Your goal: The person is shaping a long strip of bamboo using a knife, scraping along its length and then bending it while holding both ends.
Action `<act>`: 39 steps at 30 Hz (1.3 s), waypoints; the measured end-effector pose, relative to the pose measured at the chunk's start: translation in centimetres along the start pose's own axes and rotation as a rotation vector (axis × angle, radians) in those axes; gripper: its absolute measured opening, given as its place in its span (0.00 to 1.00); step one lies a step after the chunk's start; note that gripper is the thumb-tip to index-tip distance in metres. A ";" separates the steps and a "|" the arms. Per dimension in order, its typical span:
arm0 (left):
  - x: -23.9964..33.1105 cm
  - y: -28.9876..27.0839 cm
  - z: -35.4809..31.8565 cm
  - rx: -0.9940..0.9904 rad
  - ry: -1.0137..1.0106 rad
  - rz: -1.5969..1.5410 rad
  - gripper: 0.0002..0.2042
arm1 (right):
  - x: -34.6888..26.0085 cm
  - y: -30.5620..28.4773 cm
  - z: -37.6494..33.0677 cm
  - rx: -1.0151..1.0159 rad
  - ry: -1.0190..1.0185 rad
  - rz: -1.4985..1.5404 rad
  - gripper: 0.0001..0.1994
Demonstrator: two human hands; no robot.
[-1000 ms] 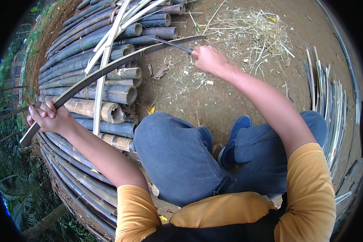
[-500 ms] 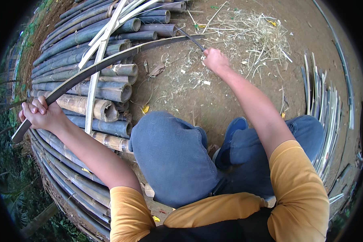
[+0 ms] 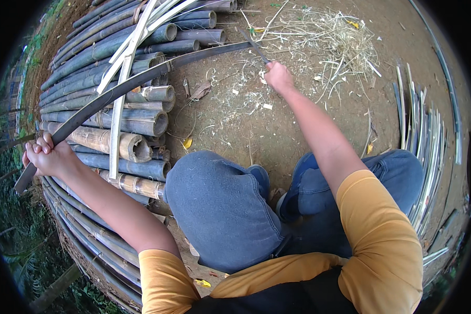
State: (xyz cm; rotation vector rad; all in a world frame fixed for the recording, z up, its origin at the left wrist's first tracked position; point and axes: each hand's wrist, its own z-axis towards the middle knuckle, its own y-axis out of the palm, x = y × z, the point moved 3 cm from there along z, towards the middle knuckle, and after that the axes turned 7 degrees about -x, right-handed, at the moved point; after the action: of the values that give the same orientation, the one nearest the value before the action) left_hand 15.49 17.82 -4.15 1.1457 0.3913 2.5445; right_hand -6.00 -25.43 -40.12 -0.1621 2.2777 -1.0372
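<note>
At the far left my left hand is closed around a long dark bamboo strip, near its lower end. The strip runs up and to the right over the stacked poles. My right hand, arm stretched forward, grips a knife by its handle. The blade points up and to the left and meets the strip's far end. Just how the edge sits on the strip is too small to make out. Under the strip, pale split bamboo slats lie across the poles.
Cut bamboo poles are stacked along the left, their ends facing my knees. A heap of thin shavings lies on the dirt ahead. To the right stands a bundle of narrow strips, with a long thin pole beyond it.
The knife has shifted slightly left and its blade has turned against the strip's far end. The strip has rolled to show more of its dark face. Both hands keep their grip.
</note>
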 end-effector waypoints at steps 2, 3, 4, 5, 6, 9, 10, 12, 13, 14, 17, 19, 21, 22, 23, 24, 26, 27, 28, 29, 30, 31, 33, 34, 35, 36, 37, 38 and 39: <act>-0.1 0.6 -0.2 0.030 0.015 0.025 0.11 | 2.5 -0.6 1.8 0.029 0.055 -0.019 0.12; 0.0 0.8 -0.2 0.045 0.024 0.038 0.11 | 3.6 -0.9 2.6 0.043 0.082 -0.027 0.12; 0.1 0.5 -0.1 0.046 0.016 0.071 0.10 | 3.8 -0.5 2.3 -0.002 -0.008 -0.044 0.11; 0.0 -0.1 0.1 0.022 0.015 0.049 0.09 | 3.5 -0.1 1.6 -0.018 -0.058 -0.058 0.11; -0.2 -1.0 0.5 -0.002 0.013 0.027 0.09 | 2.9 0.2 1.1 -0.035 -0.108 -0.071 0.11; -0.1 -2.1 1.2 -0.045 0.000 -0.010 0.08 | 1.1 0.6 -0.8 -0.102 -0.150 -0.086 0.10; -0.3 -2.0 1.2 -0.051 -0.020 -0.028 0.08 | 1.5 0.6 -0.7 -0.090 -0.115 -0.041 0.10; -0.5 -1.2 1.2 -0.053 -0.031 -0.048 0.07 | 3.1 0.7 0.9 -0.049 -0.021 0.096 0.12; -0.5 -1.1 1.2 -0.067 -0.025 -0.046 0.07 | 2.9 0.5 0.9 -0.069 -0.018 0.086 0.12; -0.4 -1.2 1.2 -0.078 -0.019 -0.040 0.07 | 1.9 -0.2 0.7 -0.091 -0.018 0.073 0.13; 0.0 -1.8 1.2 -0.114 -0.013 -0.047 0.08 | -1.0 -1.7 -0.9 -0.166 -0.115 -0.063 0.12; -0.1 -2.0 1.5 -0.114 -0.016 -0.059 0.08 | -1.4 -1.8 -1.4 -0.177 -0.206 -0.183 0.11; -0.3 -2.3 1.8 -0.082 -0.020 -0.061 0.08 | -0.4 -1.7 0.3 -0.138 -0.085 -0.107 0.11; -0.4 -1.9 1.7 -0.066 -0.025 -0.080 0.09 | 0.1 -2.2 1.0 -0.149 -0.034 -0.085 0.11; -0.6 -1.6 1.5 -0.050 -0.030 -0.099 0.09 | 0.5 -2.5 1.7 -0.159 0.018 -0.063 0.11; -0.7 -1.2 1.4 -0.033 -0.036 -0.119 0.09 | 0.3 -2.9 2.4 -0.098 -0.027 -0.163 0.11; -0.5 -0.6 0.8 0.032 -0.001 -0.016 0.11 | -0.9 -2.6 1.4 -0.115 -0.134 -0.174 0.10; -0.5 -0.6 0.6 0.064 0.015 0.034 0.11 | -1.3 -2.5 0.8 -0.122 -0.187 -0.179 0.09; -0.6 -0.9 1.1 0.060 -0.005 0.048 0.12 | -1.7 -2.4 0.3 -0.157 -0.302 -0.198 0.07; -0.8 -1.4 1.1 0.098 0.003 0.070 0.12 | -2.1 -2.3 0.0 -0.164 -0.385 -0.207 0.07; -1.0 -1.9 1.2 0.135 0.011 0.094 0.12 | -2.6 -2.3 -0.2 -0.173 -0.467 -0.215 0.07; -1.2 -1.9 1.1 0.168 0.017 0.112 0.12 | -2.7 -2.2 -0.3 -0.175 -0.544 -0.219 0.07; -1.3 -2.3 1.6 0.174 0.002 0.118 0.12 | -2.7 -2.4 0.6 -0.194 -0.574 -0.249 0.07; -1.5 -2.5 1.8 0.177 -0.008 0.122 0.12 | -2.5 -2.6 1.5 -0.222 -0.550 -0.248 0.06; -1.6 -2.5 1.7 0.192 -0.015 0.122 0.12 | -2.1 -2.8 2.4 -0.248 -0.528 -0.248 0.06; -1.7 -2.5 1.7 0.208 -0.022 0.123 0.11 | -1.3 -3.2 3.2 -0.262 -0.460 -0.248 0.06; -1.9 -2.4 1.8 0.224 -0.026 0.123 0.11 | -0.2 -3.4 4.2 -0.263 -0.355 -0.244 0.06; -1.9 -1.9 1.6 0.265 -0.018 0.162 0.12 | 0.9 -3.9 5.0 -0.258 -0.250 -0.240 0.06; -2.0 -1.3 1.3 0.306 -0.010 0.201 0.12 | 2.2 -4.3 5.7 -0.252 -0.144 -0.234 0.07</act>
State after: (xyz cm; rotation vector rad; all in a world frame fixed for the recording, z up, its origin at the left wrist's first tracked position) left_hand 18.00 18.37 -5.12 1.3657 0.7163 2.7157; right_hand -4.99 -32.75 -40.95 -0.6009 2.2870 -0.8163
